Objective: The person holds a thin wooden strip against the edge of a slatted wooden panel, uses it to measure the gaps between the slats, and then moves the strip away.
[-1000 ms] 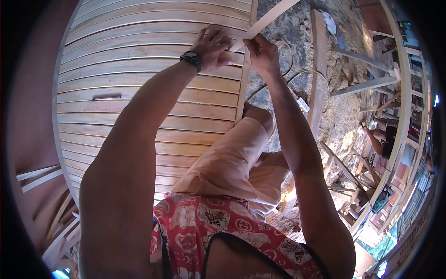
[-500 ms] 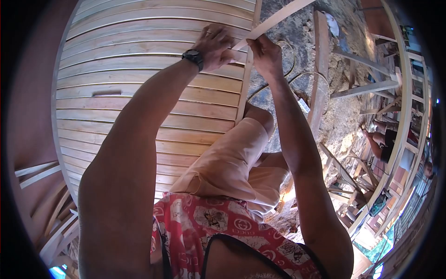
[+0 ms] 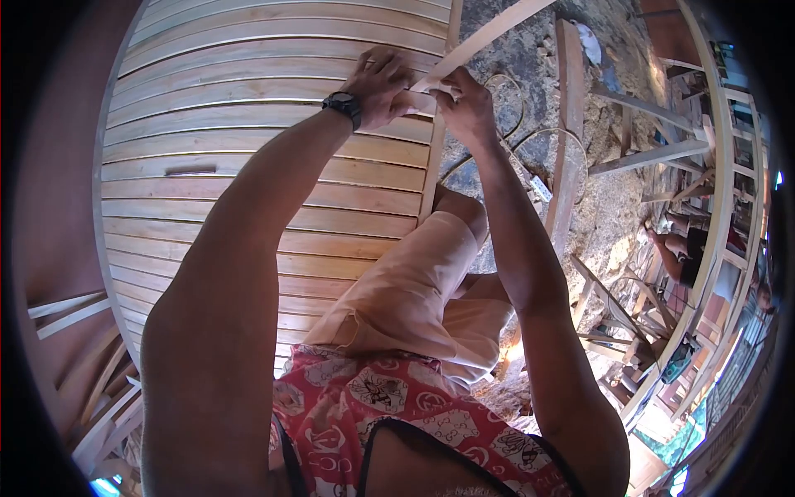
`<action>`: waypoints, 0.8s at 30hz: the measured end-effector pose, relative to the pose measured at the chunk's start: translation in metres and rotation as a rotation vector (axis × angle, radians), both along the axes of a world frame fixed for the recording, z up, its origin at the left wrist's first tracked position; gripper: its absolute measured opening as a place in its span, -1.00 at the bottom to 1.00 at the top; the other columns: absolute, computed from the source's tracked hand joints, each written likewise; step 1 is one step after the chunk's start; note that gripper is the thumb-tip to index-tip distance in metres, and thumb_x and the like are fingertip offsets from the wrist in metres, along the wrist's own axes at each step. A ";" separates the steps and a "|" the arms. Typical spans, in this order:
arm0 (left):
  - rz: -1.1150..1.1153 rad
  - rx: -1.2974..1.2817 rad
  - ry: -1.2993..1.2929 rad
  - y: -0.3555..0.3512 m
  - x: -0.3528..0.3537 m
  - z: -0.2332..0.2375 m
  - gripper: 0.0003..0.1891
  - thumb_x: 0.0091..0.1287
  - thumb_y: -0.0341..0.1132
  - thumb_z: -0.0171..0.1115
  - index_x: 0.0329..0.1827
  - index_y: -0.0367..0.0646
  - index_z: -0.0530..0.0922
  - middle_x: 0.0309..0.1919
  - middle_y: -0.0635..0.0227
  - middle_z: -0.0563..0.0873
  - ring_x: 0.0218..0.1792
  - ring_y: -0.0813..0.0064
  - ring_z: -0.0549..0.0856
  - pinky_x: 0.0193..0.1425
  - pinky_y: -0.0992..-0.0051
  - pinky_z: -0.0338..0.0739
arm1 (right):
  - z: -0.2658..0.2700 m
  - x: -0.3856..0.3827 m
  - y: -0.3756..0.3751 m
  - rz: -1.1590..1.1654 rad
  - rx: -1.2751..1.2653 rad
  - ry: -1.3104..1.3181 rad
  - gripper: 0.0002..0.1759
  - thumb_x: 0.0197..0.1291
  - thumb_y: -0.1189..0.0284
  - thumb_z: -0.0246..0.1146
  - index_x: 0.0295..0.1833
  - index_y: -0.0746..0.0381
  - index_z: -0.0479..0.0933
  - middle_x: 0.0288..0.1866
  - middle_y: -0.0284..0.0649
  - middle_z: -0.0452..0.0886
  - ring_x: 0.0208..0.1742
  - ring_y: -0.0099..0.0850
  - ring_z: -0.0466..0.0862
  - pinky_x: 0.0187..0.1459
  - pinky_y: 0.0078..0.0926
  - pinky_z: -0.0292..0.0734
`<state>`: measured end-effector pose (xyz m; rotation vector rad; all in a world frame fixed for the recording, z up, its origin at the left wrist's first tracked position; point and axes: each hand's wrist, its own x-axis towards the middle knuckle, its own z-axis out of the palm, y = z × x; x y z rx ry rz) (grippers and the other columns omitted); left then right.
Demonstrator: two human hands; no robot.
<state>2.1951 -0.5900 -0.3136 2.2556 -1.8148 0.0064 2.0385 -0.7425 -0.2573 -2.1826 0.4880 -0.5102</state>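
Observation:
My left hand (image 3: 378, 91), with a black watch (image 3: 342, 106) on the wrist, rests on a panel of pale wooden slats (image 3: 339, 170). Its fingers lie apart over the slats near the panel's right edge, the thumb pointing toward a thin wooden strip (image 3: 489, 36). That strip slants from the panel edge up to the right, out past the top of the view. At its lower end my right hand (image 3: 470, 109) has thumb and bent fingers closed on the wood, right at the panel's edge strip (image 3: 434, 157). The fingertips of my right hand partly cover the strip end.
Right of the panel, a cable (image 3: 520, 124) loops over rough ground beside a power strip (image 3: 541, 188) and a long timber (image 3: 568, 124). Wooden frames (image 3: 654, 157) stand further right, with another person (image 3: 683, 253) among them. My bent leg (image 3: 414, 257) lies along the panel.
My right hand has shifted slightly left and down, its thumb now extended toward the panel edge. My left hand stays nearly in place on the slats.

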 end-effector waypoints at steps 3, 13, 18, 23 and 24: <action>0.004 -0.012 0.002 0.001 -0.001 -0.001 -0.35 0.44 0.24 0.30 0.45 0.05 0.57 0.64 0.07 0.34 0.68 0.01 0.27 0.72 -0.21 0.04 | -0.022 -0.008 -0.005 0.029 -0.239 0.106 -0.52 0.26 0.51 0.47 0.29 0.15 0.58 0.20 0.00 0.76 0.24 -0.08 0.77 0.16 -0.19 0.72; -0.009 -0.019 0.075 0.002 0.001 0.003 -0.34 0.35 0.20 0.41 0.44 0.10 0.60 0.63 0.21 0.40 0.68 0.08 0.29 0.73 -0.19 0.02 | -0.034 -0.023 0.014 -0.102 -0.048 0.346 -0.11 0.19 0.42 0.50 0.63 -0.21 0.37 0.36 -0.19 0.71 0.08 -0.18 0.84 0.13 -0.23 0.76; 0.015 -0.084 0.079 0.001 -0.002 0.005 -0.38 0.29 0.06 0.55 0.40 0.14 0.61 0.55 0.31 0.50 0.67 0.11 0.32 0.74 -0.15 0.07 | -0.035 -0.021 0.010 -0.112 0.011 0.384 -0.15 0.19 0.43 0.49 0.60 -0.20 0.43 0.36 -0.22 0.73 -0.06 -0.29 0.88 0.08 -0.29 0.78; 0.020 -0.087 0.055 0.000 -0.002 0.004 -0.39 0.30 0.07 0.54 0.38 0.10 0.63 0.56 0.23 0.48 0.66 0.11 0.33 0.73 -0.16 0.08 | -0.025 -0.018 0.011 -0.104 0.027 0.370 -0.20 0.21 0.44 0.46 0.58 -0.20 0.46 0.32 -0.23 0.75 -0.12 -0.35 0.89 0.06 -0.33 0.78; 0.016 -0.054 0.055 0.001 -0.002 0.005 -0.37 0.32 0.12 0.49 0.39 0.08 0.61 0.58 0.19 0.44 0.67 0.10 0.31 0.73 -0.17 0.05 | -0.018 -0.019 0.013 -0.125 0.071 0.439 -0.28 0.20 0.40 0.47 0.50 -0.12 0.51 0.17 -0.21 0.80 -0.02 -0.28 0.87 0.11 -0.29 0.76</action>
